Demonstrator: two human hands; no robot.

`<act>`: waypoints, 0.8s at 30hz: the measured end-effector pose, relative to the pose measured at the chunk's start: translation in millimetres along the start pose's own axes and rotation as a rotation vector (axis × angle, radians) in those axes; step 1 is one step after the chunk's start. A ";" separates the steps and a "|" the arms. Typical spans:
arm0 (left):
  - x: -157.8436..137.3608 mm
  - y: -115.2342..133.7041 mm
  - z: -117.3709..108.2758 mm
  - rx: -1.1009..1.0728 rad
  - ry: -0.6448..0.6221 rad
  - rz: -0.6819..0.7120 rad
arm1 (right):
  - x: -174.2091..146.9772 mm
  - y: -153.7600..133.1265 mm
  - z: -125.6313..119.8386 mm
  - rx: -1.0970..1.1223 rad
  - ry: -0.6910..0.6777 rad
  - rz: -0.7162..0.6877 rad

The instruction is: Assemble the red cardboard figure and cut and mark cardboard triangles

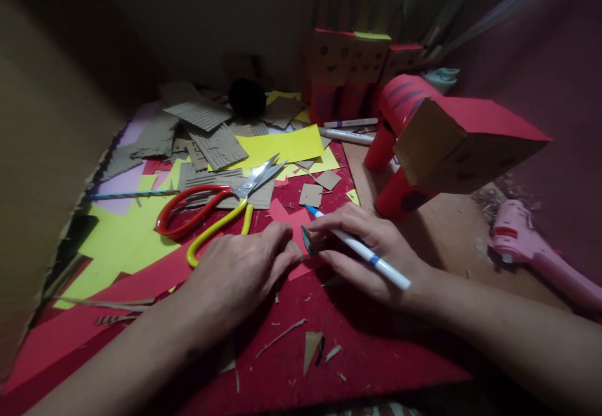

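My right hand (367, 246) is closed around a white marker (364, 251) with a blue band and an uncovered blue tip, which points up and to the left. A small dark teal piece (307, 240) shows at its fingertips; its kind is unclear. My left hand (249, 256) is pinched on a small brown cardboard piece (294, 250), mostly hidden by the fingers. Both hands meet over a small red paper piece (301, 223) on the red tabletop (282, 353). Scissors (247, 185) with one red and one yellow handle lie partly open beyond my left hand.
Cardboard scraps (214, 143) and yellow paper (277, 146) pile up at the back left. A red-legged cardboard animal figure (451, 146) stands at right, with several similar figures (348, 64) behind. A pink glue gun (531, 240) lies far right. Two capped markers (350, 133) rest behind.
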State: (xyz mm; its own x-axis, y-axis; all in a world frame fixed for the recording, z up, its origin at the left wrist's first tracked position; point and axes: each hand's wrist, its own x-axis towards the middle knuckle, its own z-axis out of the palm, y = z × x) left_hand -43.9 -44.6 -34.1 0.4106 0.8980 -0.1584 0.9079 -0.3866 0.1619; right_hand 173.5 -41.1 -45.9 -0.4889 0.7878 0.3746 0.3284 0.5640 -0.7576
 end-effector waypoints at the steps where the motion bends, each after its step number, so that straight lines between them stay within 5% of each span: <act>1: -0.1 -0.8 0.6 -0.001 0.006 0.001 | 1.9 2.0 0.7 -0.043 -0.027 -0.045; 11: -4.7 -6.8 -3.2 -0.057 0.003 -0.013 | 15.5 5.3 2.6 -0.161 -0.213 -0.191; 24: -2.5 1.2 1.7 0.127 0.019 0.038 | 11.1 18.2 -11.5 -0.289 -0.130 -0.161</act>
State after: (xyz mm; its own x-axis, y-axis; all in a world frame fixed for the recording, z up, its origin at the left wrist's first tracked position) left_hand -43.7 -47.7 -35.2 0.4446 0.8853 -0.1361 0.8954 -0.4431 0.0431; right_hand 183.4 -19.3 -49.4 -0.6452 0.6560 0.3917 0.4449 0.7394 -0.5054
